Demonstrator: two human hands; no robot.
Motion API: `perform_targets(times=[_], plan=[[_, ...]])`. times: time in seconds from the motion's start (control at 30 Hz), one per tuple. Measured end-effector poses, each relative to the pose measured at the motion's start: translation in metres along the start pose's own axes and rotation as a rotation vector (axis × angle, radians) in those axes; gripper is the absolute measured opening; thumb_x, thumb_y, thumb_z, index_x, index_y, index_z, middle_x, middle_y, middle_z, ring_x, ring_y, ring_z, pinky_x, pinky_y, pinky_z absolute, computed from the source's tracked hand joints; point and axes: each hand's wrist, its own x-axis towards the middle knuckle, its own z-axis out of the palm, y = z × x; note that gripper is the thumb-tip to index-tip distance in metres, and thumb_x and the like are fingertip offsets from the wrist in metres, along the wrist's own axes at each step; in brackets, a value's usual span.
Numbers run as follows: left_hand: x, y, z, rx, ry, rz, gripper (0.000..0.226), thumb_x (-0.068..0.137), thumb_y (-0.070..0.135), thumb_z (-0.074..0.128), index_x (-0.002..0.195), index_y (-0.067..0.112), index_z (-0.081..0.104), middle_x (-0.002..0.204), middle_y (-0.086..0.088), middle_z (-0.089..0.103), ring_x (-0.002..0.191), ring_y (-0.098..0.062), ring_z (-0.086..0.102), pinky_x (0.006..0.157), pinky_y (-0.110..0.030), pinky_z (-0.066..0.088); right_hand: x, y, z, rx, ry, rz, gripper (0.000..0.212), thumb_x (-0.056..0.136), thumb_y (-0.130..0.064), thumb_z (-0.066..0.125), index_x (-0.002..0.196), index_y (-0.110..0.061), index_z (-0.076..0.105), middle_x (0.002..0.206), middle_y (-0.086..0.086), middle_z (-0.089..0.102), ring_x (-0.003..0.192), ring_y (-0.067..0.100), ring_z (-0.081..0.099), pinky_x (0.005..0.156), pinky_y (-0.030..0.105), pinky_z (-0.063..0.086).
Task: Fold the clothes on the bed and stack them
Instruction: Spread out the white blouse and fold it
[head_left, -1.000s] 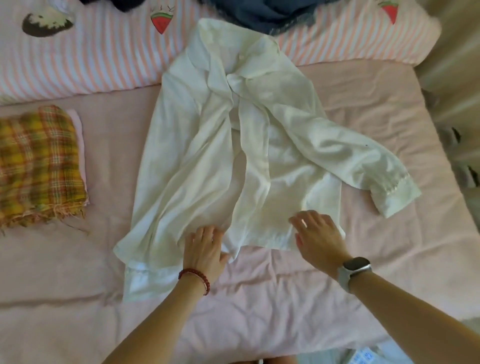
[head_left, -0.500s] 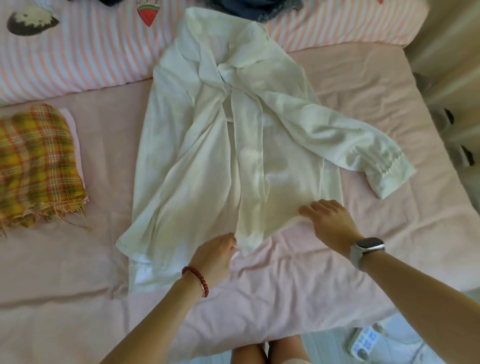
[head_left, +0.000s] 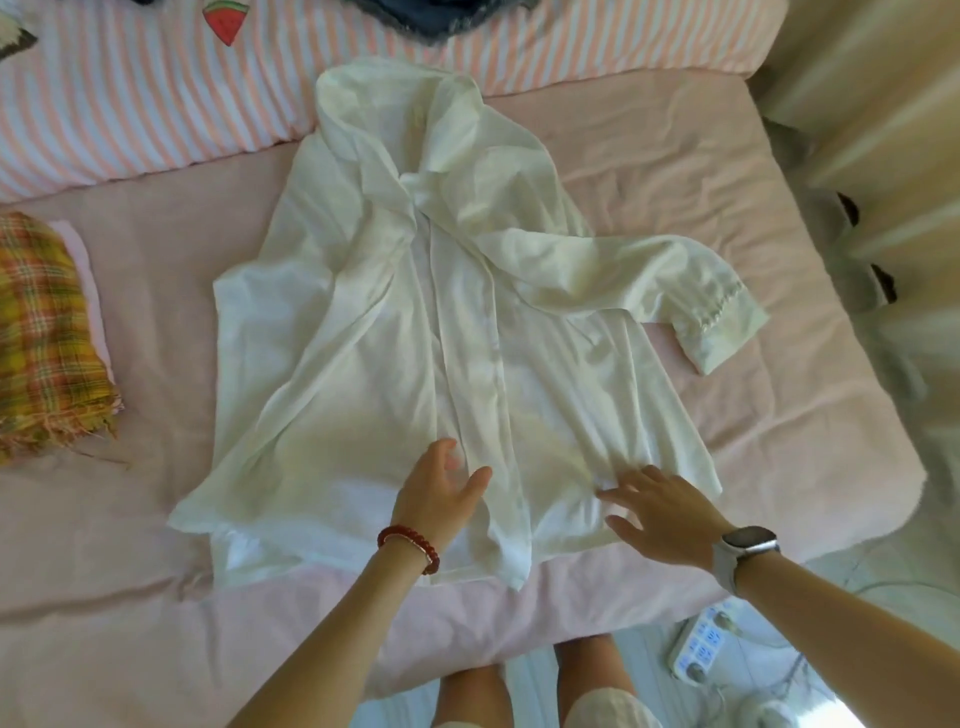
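Observation:
A white long-sleeved blouse lies spread face up on the pink bed sheet, collar toward the pillows, hem toward me. Its right sleeve is bent across to the right, cuff on the sheet. My left hand, with a red bead bracelet, rests flat and open on the blouse's lower front beside the button strip. My right hand, wearing a watch, lies open with spread fingers on the lower right hem. A folded yellow plaid cloth sits on a pink folded piece at the far left.
Striped pink pillows run along the bed's far side, with dark blue clothing on them. A power strip lies on the floor by my legs. A curtain hangs at the right of the bed.
The blouse's lower front has been pulled toward me and smoothed flatter. Both hands went from holding the hem to lying flat on the fabric.

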Motion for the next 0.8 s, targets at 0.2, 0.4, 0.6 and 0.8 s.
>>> perform_targets(times=[0.2, 0.4, 0.6, 0.8], plan=[[0.008, 0.030, 0.037, -0.020, 0.174, -0.174, 0.054, 0.084, 0.018, 0.061, 0.131, 0.009, 0.034, 0.115, -0.013, 0.051, 0.107, -0.033, 0.052, 0.080, -0.034, 0.043, 0.005, 0.021, -0.018, 0.376, 0.399, 0.056, 0.027, 0.093, -0.017, 0.049, 0.117, -0.018, 0.062, 0.109, 0.005, 0.062, 0.102, 0.025, 0.058, 0.079, 0.034, 0.047], [0.036, 0.076, 0.044, 0.196, 0.345, -0.016, 0.045, 0.088, 0.018, 0.056, 0.131, 0.010, 0.044, 0.134, -0.010, 0.040, 0.122, -0.029, 0.036, 0.094, -0.041, 0.034, 0.046, 0.092, -0.076, 0.481, 0.799, 0.381, 0.046, 0.087, -0.015, 0.057, 0.131, -0.007, 0.047, 0.130, 0.018, 0.049, 0.119, 0.038, 0.044, 0.092, 0.047, 0.036], [0.092, 0.132, 0.034, -0.303, 0.265, -0.064, 0.037, 0.093, 0.018, 0.052, 0.129, 0.009, 0.047, 0.133, -0.009, 0.045, 0.118, -0.022, 0.048, 0.093, -0.029, 0.041, 0.105, 0.166, -0.124, 0.785, 0.492, 0.622, 0.077, 0.089, -0.044, 0.051, 0.148, -0.014, 0.010, 0.155, 0.006, 0.017, 0.143, 0.025, 0.010, 0.113, 0.052, 0.008], [0.111, 0.153, 0.004, -0.841, 0.092, -0.286, 0.033, 0.095, 0.035, 0.047, 0.124, 0.018, 0.045, 0.115, -0.001, 0.053, 0.104, -0.018, 0.056, 0.082, -0.033, 0.048, 0.089, 0.150, -0.141, 0.895, 0.491, 0.144, 0.027, 0.085, -0.001, 0.050, 0.063, -0.014, 0.041, 0.057, 0.000, 0.043, 0.062, 0.022, 0.044, 0.053, 0.025, 0.031]])
